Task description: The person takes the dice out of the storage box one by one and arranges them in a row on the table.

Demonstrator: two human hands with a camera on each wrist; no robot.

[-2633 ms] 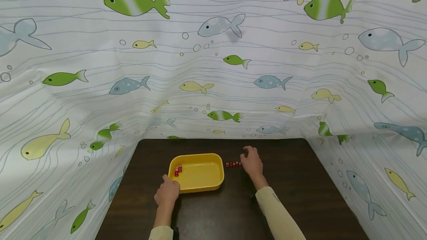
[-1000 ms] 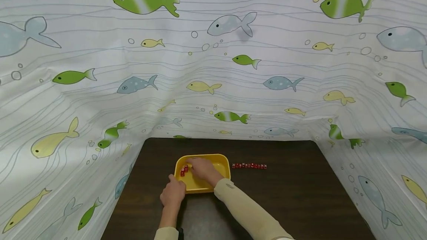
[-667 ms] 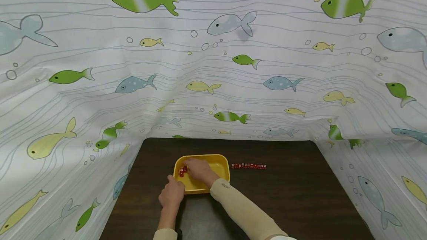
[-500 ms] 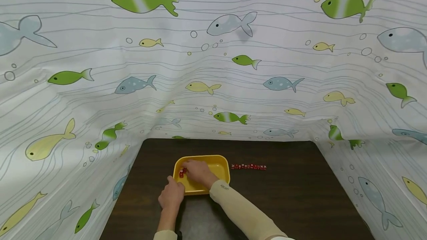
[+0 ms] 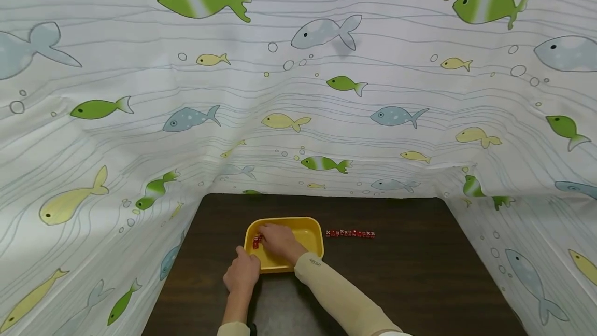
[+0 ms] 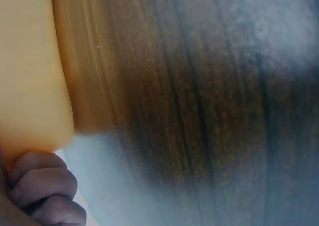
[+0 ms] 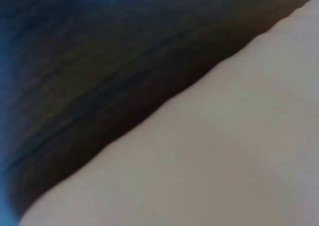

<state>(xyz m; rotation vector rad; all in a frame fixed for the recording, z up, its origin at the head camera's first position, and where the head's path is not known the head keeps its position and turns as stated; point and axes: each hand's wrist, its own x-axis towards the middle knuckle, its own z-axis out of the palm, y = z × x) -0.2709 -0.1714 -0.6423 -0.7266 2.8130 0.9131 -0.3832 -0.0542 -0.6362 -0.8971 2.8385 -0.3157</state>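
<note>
A shallow yellow tray (image 5: 305, 222) sits on the dark table. My left hand (image 5: 241, 269) grips its near left corner; in the left wrist view, curled fingers (image 6: 44, 182) lie against the yellow wall (image 6: 35, 86). Inside the tray, my right hand (image 5: 279, 240) reaches to the left end, fingertips at a few red dice (image 5: 255, 245). The hand partly covers these dice, and whether it pinches one is hidden. To the right of the tray, several red dice (image 5: 350, 233) stand in a straight row. The right wrist view shows mostly sleeve (image 7: 199, 161).
The dark wooden table (image 5: 410, 274) extends right of the tray and in front of it. A white fish-patterned curtain (image 5: 298, 92) surrounds the table at the back and both sides.
My right hand has moved from the dice row leftward into the tray and now stays by its dice. The row shows more dice beyond where the hand was. The left hand keeps its grip.
</note>
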